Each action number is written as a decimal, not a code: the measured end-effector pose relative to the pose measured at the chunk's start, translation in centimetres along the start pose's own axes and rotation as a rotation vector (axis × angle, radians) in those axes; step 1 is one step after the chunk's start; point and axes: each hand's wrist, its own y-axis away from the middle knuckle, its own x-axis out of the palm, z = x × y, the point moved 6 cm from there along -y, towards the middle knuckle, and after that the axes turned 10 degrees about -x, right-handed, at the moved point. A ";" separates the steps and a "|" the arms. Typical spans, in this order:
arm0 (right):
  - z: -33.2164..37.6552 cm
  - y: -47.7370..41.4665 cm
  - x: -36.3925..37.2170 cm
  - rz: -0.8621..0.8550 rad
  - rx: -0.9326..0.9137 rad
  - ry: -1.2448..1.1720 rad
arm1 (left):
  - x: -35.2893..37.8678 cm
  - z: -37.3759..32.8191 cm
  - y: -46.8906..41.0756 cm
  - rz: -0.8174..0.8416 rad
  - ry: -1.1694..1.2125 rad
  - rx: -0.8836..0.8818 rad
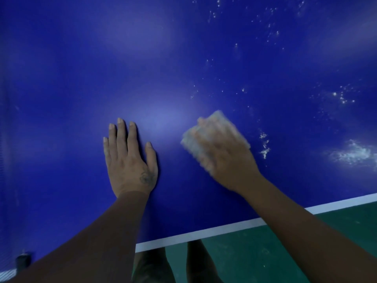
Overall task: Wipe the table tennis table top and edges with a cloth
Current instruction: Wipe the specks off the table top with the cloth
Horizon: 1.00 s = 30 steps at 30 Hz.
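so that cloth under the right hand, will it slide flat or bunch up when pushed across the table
The cloth looks soft and folded into a pad, so it would probably flop if lifted. Under the right hand, blurred here, it likely slides easily on the smooth table tennis table, though its loose edges may bunch.

I count two hands on one blue counter (183, 58): my left hand (130, 162) and my right hand (226, 160). One pale cloth (192, 140), blurred. One white line (204, 234) along the near edge. One larger white smear (353, 154), and scattered white specks (342, 97), too many to count. Below, my two legs (151, 266) over one green floor (285, 242).
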 end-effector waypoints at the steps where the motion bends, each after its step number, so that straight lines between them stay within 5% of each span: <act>1: -2.3 -0.2 -0.4 -0.019 0.162 0.016 | 0.1 0.1 0.0 -0.002 0.001 0.000; 3: -4.5 -0.3 -0.9 -0.057 0.454 -0.005 | 0.2 0.2 0.0 -0.001 0.002 -0.001; 4: -3.3 -0.9 -0.8 -0.066 0.436 -0.013 | 0.3 0.2 0.0 -0.001 0.003 0.001; 8: 1.8 -3.3 0.3 -0.023 -0.037 -0.063 | 0.2 0.2 0.0 -0.012 0.012 0.015; 13: -4.5 -5.2 -1.2 -0.106 0.447 0.030 | 0.3 0.3 -0.1 -0.022 0.009 0.007; 18: 1.3 -7.1 0.1 -0.061 -0.025 -0.024 | 0.3 0.3 -0.1 -0.026 0.025 0.010; 22: -5.6 -7.5 -1.2 -0.091 0.498 0.029 | 0.4 0.4 -0.2 -0.015 0.015 0.004; 27: -0.2 -10.3 -0.2 -0.007 0.012 0.022 | 0.5 0.5 -0.2 -0.032 0.025 0.018; 30: -6.7 -10.6 -2.1 -0.098 0.368 0.063 | 0.6 0.6 -0.2 -0.039 0.024 0.015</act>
